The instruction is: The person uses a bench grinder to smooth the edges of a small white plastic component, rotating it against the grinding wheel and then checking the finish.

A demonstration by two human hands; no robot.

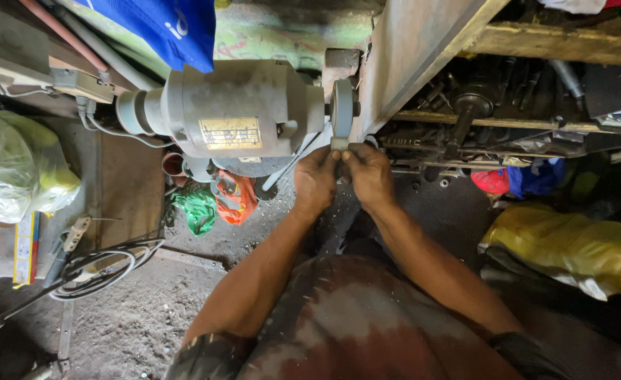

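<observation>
Both hands, left [315,177] and right [369,174], pinch a small piece [339,143] against the grinder's wheel [341,107]; grinding looks underway, not finished.

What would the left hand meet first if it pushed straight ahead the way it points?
Most likely the grinding wheel of the bench grinder. The left hand points up at it, pinching a small piece with the right hand just below the wheel; depth is unclear.
</observation>
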